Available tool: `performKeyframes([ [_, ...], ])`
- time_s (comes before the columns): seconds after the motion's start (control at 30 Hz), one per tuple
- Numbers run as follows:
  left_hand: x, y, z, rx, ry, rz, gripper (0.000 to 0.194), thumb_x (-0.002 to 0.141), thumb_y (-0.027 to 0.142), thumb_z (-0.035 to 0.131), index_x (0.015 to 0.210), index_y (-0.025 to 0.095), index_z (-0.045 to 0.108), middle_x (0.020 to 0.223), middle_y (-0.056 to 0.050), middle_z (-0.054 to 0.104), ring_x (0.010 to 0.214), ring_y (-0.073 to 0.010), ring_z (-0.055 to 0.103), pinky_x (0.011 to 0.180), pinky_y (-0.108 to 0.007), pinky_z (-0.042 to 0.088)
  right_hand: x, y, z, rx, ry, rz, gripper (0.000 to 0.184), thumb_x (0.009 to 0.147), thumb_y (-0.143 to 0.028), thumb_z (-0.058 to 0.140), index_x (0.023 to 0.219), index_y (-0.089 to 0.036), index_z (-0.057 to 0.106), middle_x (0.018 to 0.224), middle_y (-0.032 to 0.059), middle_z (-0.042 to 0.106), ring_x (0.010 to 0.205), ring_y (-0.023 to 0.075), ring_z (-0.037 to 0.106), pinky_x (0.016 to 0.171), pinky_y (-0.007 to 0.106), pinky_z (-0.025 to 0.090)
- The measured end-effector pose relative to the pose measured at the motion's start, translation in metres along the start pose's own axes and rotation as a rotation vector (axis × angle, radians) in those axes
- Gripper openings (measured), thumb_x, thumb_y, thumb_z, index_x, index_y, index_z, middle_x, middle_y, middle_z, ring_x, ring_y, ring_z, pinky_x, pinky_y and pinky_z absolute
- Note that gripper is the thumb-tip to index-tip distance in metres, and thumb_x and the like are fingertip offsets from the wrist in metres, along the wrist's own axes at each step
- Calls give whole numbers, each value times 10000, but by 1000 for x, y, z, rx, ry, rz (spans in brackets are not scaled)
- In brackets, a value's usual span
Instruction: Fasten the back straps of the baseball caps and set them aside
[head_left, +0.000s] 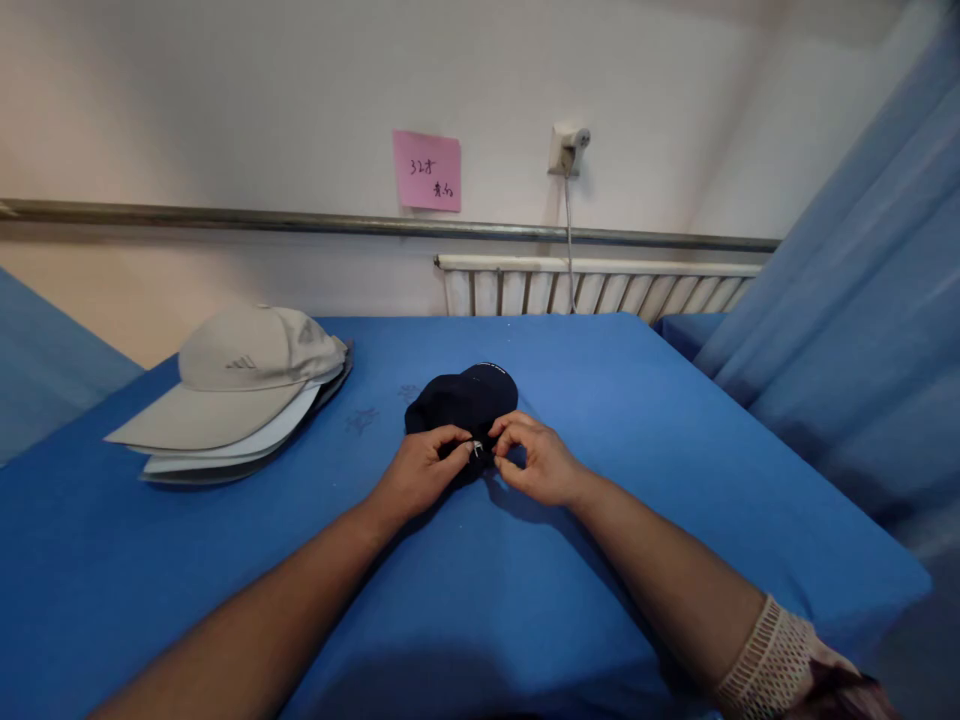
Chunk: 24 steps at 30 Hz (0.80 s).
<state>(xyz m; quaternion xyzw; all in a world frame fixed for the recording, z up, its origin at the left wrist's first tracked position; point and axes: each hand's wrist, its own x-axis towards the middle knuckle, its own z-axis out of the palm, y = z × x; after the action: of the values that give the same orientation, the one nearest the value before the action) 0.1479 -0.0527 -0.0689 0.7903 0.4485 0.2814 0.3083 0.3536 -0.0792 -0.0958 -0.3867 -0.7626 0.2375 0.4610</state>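
Note:
A dark navy or black baseball cap [450,397] rests on the blue-covered table, its brim turned to the far right. Its back strap, with a small metal buckle [477,449], faces me. My left hand [426,468] pinches the strap beside the buckle between thumb and forefinger. On the other side, my right hand [536,462] has its fingers curled, thumb and forefinger at the strap's right part. The exact grip of the right fingertips is small and partly lost against the dark cloth.
On the left of the blue table cover [600,400] is a stack of several caps, a beige cap [236,365] on top. Behind the table are a metal rail [300,218], a radiator [600,285], a pink note [427,172] and a plugged-in socket [568,150]. A blue curtain [847,300] hangs right.

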Motion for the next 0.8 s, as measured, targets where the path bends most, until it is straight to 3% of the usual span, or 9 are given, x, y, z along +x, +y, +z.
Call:
performKeyframes([
  [0.27,1,-1,-1,-41,-86,10,256,875,394,557,880,182,699,759,2,672,679,-148,575,614,-247,421,4,7,10,144,179,120,104,736,-133,593,687,-204,535,888,37,616,730,134,579,648,270,489],
  [0.6,0,3,-4,-32,-98,-43,222,829,394,610,859,183,672,751,7,644,679,-147,546,623,-259,407,2,12,14,144,168,227,53,791,-167,587,752,-204,584,815,10,616,665,117,558,621,253,472],
  [0.8,1,4,-6,-76,-44,-81,203,782,379,633,811,179,653,735,9,626,675,-144,535,630,-265,412,0,12,10,60,86,94,205,811,-86,562,956,-218,621,967,26,617,798,130,613,728,286,532],
])
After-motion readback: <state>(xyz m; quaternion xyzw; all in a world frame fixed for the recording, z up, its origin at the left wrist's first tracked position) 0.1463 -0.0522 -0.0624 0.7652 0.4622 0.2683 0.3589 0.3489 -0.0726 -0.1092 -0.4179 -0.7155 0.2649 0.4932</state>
